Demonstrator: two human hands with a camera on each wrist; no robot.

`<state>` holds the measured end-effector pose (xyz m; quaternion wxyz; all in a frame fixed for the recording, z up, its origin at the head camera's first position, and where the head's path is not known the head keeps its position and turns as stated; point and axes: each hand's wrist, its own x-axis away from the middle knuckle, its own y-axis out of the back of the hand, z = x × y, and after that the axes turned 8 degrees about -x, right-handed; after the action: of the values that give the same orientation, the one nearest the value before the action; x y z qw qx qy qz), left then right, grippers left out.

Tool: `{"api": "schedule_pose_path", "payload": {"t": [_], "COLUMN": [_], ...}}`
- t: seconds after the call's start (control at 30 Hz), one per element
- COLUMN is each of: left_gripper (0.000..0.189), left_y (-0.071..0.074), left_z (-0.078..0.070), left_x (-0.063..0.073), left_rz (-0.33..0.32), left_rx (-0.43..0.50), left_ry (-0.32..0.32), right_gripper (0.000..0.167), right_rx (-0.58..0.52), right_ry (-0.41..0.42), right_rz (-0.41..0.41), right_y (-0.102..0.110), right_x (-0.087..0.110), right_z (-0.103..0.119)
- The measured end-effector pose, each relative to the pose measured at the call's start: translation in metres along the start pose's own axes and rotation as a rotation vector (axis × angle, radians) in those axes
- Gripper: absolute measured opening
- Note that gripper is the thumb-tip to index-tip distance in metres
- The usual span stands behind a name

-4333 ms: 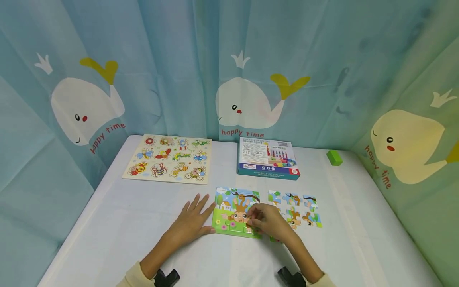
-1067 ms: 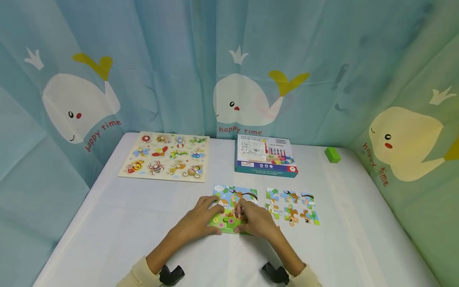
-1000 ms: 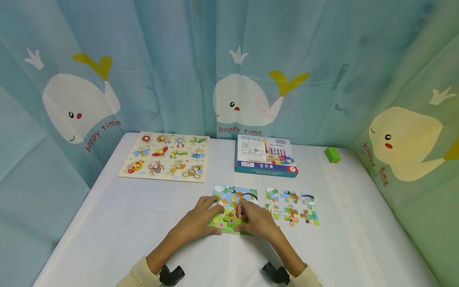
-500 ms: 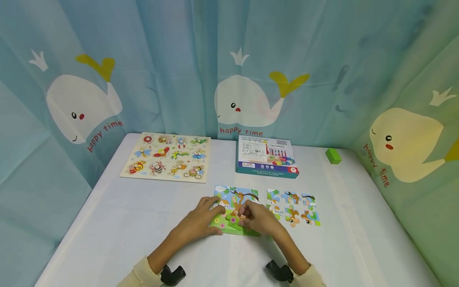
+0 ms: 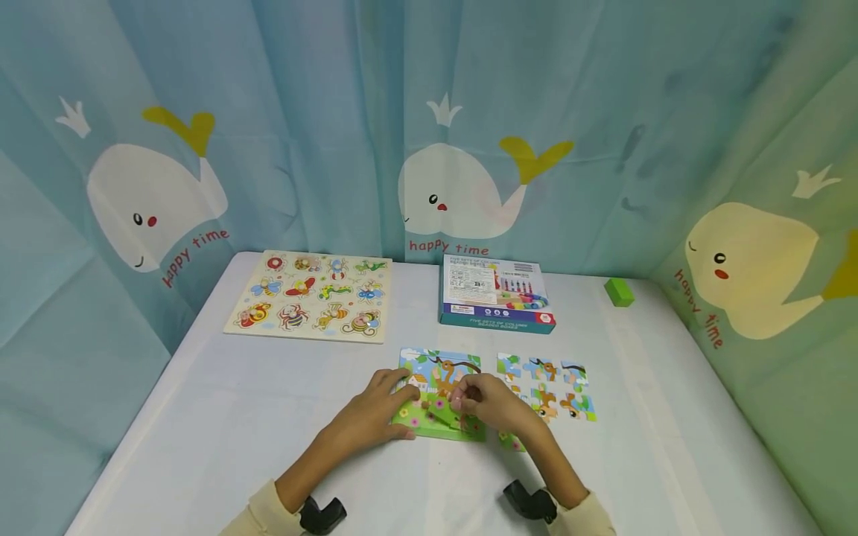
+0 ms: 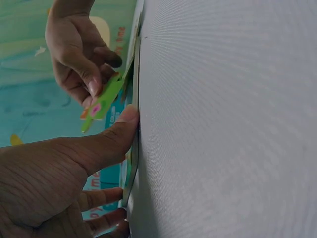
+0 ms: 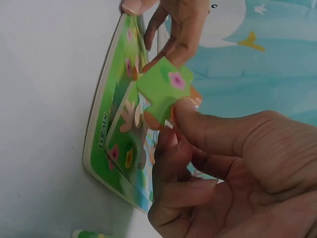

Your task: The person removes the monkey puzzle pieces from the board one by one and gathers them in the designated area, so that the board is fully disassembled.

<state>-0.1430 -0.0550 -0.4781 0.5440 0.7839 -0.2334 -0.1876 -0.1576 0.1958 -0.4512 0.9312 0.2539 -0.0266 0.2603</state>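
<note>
A picture puzzle board [image 5: 439, 359] with a monkey scene lies in front of me. My left hand [image 5: 367, 415] holds its left side, the thumb against the front edge and the fingers around the left edge. My right hand [image 5: 494, 404] pinches a green puzzle piece [image 7: 166, 89] with a pink flower between thumb and fingers. That piece is tilted just above the front half of the board, with orange bits along its edge in the right wrist view. In the left wrist view the piece [image 6: 104, 101] hangs near my left thumb.
Several loose puzzle pieces [image 5: 544, 402] lie in rows right of the board, one green piece [image 5: 512, 442] nearer the front. Behind are a wooden insect peg board [image 5: 311, 298], a bead-set box [image 5: 496, 294] and a green block [image 5: 620, 292]. Whale-print curtains enclose the table.
My left hand has gone from spread beside the board to curled around its side. The right hand, pinching the flower piece, has lately shifted slightly right; the piece now shows more and looks turned.
</note>
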Motion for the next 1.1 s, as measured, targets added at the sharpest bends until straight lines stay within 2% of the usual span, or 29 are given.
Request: {"api": "schedule_pose_path", "payload": {"t": [0.2,0.57,0.87,1.1], "left_gripper": [0.05,0.051,0.051,0.051], "left_y": [-0.0013,-0.0019,-0.0026,-0.0026], "left_z": [0.0012,0.0018,0.001,0.0006], "left_x": [0.0001,0.0002,0.0003,0.0008], "left_rz": [-0.007,-0.008,-0.002,-0.006], "left_rx": [-0.007,-0.024,-0.027,-0.031], "left_ry": [-0.016,-0.024,-0.016,-0.026], "right_gripper": [0.009,0.012,0.01,0.009], "right_rx": [-0.059,-0.084,0.056,0.081], "right_ry": [0.006,0.009,0.029,0.049], "right_rz": [0.019,0.068,0.093,0.137], "right_y": [0.0024,0.0013,0.0001,0.0008], "right_x": [0.0011,0.0003,-0.0007,-0.0003], "right_z": [-0.0031,-0.0091,-0.0051,-0.0034]}}
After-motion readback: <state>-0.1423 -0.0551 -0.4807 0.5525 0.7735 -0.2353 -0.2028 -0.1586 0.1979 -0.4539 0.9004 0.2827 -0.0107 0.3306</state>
